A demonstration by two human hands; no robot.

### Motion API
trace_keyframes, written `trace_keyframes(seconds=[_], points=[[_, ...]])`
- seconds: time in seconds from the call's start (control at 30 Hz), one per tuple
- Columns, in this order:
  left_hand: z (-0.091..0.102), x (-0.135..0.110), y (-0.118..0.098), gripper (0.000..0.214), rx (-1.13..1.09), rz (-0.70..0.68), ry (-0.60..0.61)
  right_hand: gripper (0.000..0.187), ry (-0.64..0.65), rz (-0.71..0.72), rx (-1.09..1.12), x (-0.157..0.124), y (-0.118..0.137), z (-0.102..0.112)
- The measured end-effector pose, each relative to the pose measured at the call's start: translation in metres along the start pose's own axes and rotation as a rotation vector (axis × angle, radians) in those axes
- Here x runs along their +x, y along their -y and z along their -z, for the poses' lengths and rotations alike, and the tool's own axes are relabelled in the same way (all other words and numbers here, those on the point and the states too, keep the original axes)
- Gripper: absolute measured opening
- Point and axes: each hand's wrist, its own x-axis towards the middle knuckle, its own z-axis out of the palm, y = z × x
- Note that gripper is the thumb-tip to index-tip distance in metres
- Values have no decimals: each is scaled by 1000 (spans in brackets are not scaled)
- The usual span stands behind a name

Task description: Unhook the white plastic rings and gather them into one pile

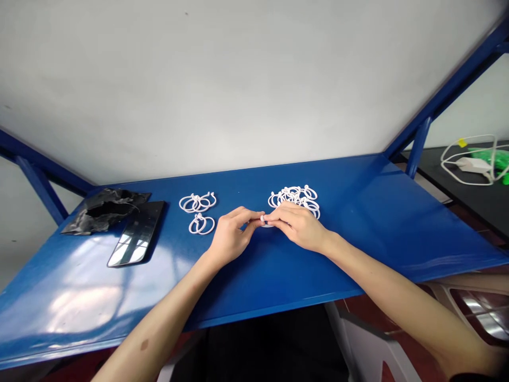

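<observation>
Head view: left hand (234, 233) and right hand (300, 225) pinch a ring (262, 218) (probably for steadiness). More rings (292, 195) lie within reach.

Your left hand (233, 233) and right hand (304, 228) come together above the blue table (254, 284), fingertips pinching a white ring (263, 218) between them. Just beyond your right hand lies a pile of white rings (294, 196); near your left are two smaller ring clusters (195, 200). Farther left, a dark phone (137, 236) lies beside a crumpled black bag (83, 217). At far right, you have a white adapter (473, 165) near green plastic (487, 156).
</observation>
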Motion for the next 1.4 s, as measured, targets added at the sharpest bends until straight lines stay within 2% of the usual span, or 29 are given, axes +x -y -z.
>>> trace_keyframes(seconds=[0.13,0.2,0.3,0.4,0.47,0.53,0.63,0.8,0.87,0.97,1.07,1.17,1.27,1.33,1.4], points=[[2,0,-5,14,81,-103,18,17,28,35,10,2,-2,11],[5,4,-2,19,180,-94,59,18,37,-25,-65,4,-11,24],[17,11,15,26,448,9,7,16,-99,-319,-262,5,-34,50],[35,13,42,28,736,151,-98,16,-93,-530,-351,2,-58,70],[46,10,59,26,835,180,-110,15,-38,-607,-374,-2,-67,76],[53,6,72,27,854,147,-83,14,37,-664,-381,-5,-71,77],[55,4,79,25,889,132,-43,15,82,-714,-397,-9,-73,76],[49,13,60,20,938,166,-26,18,-40,-667,-492,-7,-73,70],[43,16,45,18,860,116,-65,16,-112,-596,-495,-4,-67,64],[28,16,23,19,688,-57,-73,16,-181,-458,-413,2,-48,48],[11,10,6,18,596,-249,-8,17,-90,-337,-186,5,-24,27],[-1,4,-1,19,496,-330,81,14,-5,-311,19,4,-7,9],[-8,0,-2,19,388,-321,103,12,-4,-323,90,1,-3,-1],[-10,-1,-3,15,280,-266,32,11,-36,-300,77,-1,-4,-2],[-12,-2,-5,10,163,-126,-77,12,-78,-260,51,-1,-5,-1]])
